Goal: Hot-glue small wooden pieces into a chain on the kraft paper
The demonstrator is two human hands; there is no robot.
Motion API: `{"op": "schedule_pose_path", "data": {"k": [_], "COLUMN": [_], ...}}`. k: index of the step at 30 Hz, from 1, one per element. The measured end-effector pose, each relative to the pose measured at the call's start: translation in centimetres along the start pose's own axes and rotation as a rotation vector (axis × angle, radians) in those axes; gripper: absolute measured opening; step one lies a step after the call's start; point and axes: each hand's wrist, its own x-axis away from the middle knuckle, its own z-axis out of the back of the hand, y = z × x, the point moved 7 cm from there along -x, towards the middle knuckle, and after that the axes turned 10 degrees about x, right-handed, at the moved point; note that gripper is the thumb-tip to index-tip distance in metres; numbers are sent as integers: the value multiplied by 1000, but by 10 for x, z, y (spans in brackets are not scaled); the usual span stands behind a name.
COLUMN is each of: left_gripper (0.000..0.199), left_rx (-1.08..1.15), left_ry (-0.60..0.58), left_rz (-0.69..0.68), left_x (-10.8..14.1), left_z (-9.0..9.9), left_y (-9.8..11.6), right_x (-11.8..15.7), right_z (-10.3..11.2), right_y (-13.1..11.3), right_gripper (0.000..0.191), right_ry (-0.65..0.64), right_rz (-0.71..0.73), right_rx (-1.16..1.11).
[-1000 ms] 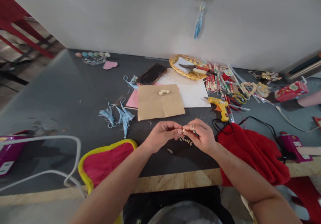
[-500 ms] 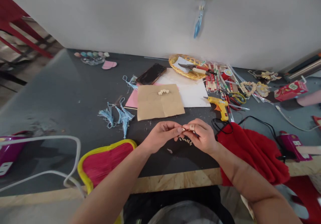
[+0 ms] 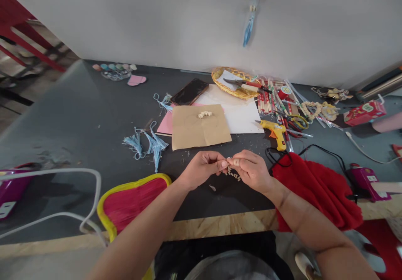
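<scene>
Over the table's near side, my left hand [image 3: 205, 167] and my right hand [image 3: 251, 169] meet with their fingertips pinched together. Between them shows a tiny pale speck, a small beige piece mostly hidden by the fingers. Just beneath the fingers lies a curved row of small beige pieces [image 3: 234, 175], like cut bits of wooden stick; whether it is joined to what I hold cannot be seen. Beyond my hands, a brown paper sheet [image 3: 201, 133] carries a short arc of similar beige pieces [image 3: 205, 114] and a faint drawn curve.
Blue tassels [image 3: 153, 146] lie left of the paper, a phone [image 3: 190, 91] behind it. To the right are a yellow glue gun [image 3: 274, 133], a wicker basket [image 3: 220, 81] with pliers, several sticks and a red cloth [image 3: 314, 192]. A yellow-edged pink pad [image 3: 135, 204] sits front left.
The right hand's fingers have closed in toward the left fingertips, covering more of the small piece. The things on the table stay where they were.
</scene>
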Motion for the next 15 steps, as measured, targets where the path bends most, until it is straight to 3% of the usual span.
{"op": "schedule_pose_path", "data": {"k": [15], "left_gripper": [30], "left_rx": [-49], "left_ry": [9], "left_rz": [4], "left_x": [0], "left_z": [1], "left_y": [0], "right_x": [2], "right_z": [0], "right_y": [1], "right_gripper": [15], "right_ry": [-1], "right_rz": [25], "right_rx": [-31]}}
